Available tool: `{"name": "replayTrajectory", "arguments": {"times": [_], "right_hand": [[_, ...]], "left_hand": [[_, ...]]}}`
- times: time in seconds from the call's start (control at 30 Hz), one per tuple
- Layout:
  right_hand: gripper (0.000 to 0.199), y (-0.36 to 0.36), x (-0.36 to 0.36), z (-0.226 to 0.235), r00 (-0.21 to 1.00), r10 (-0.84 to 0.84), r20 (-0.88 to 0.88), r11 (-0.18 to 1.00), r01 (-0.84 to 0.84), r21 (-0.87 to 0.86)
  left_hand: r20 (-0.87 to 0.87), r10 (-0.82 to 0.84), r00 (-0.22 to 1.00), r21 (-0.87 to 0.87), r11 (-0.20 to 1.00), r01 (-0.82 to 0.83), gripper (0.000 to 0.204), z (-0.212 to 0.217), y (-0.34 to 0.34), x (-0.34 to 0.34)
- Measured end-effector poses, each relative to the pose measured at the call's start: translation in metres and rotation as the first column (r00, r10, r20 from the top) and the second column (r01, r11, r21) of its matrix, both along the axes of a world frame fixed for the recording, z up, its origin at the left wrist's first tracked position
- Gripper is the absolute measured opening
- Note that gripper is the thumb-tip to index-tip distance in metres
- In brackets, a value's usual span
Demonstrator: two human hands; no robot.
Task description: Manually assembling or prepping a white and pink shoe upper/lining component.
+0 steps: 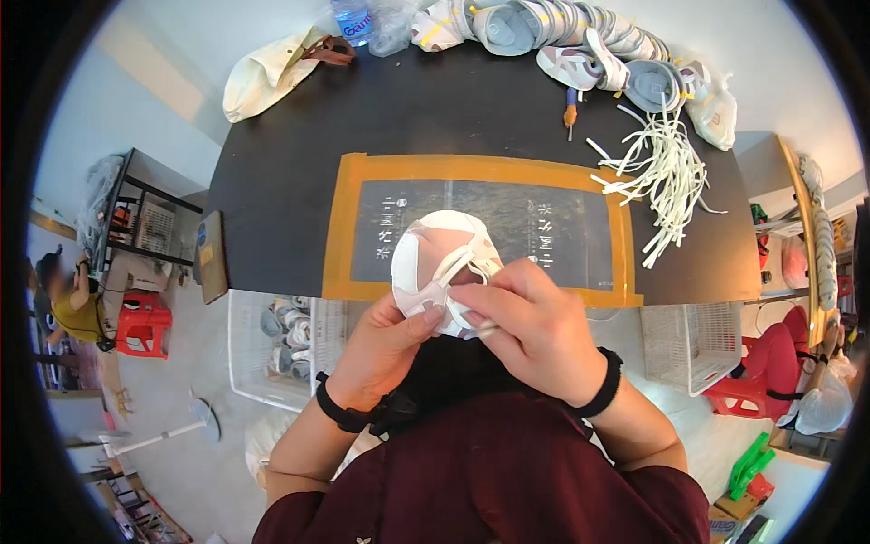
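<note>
Over the near edge of the dark table I hold a white and pale-pink shoe upper (444, 231), its rounded end pointing away from me. My left hand (394, 337) grips its left side, thumb on top. Bent over the opening, my right hand (535, 331) has its thumb and fingers pinched together on the upper's right edge, by a narrow white strap (456, 261). Whether a loose strip is also between those fingertips cannot be made out. The fingers cover the upper's near end.
White strips (666, 172) lie heaped at the table's right, near an orange-handled tool (570, 116). Several grey-and-white shoe uppers (507, 29) line the back edge. A cream bag (272, 77) sits back left. White baskets (237, 349) stand below; people work at both sides.
</note>
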State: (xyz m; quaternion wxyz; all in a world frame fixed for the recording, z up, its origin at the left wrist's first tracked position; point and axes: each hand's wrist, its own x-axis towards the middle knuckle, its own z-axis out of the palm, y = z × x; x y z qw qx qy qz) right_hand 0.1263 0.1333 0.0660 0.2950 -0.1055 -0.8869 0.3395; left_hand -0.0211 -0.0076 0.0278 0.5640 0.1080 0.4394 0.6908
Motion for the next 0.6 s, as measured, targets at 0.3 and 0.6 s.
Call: {"name": "replayTrajectory", "arguments": {"times": [0.3,0.6], "right_hand": [[0.015,0.008,0.006,-0.015,0.99,-0.003,0.142,0.989,0.024,-0.148],[0.016,0.005,0.0,-0.022,0.992,0.013,0.122,0.987,0.007,-0.161]], "left_hand": [[-0.083,-0.063,0.995,0.018,0.998,0.065,0.032,0.005,0.004,0.004],[-0.099,-0.067,0.993,-0.03,0.997,0.064,0.03,-0.013,-0.002,0.001]]}}
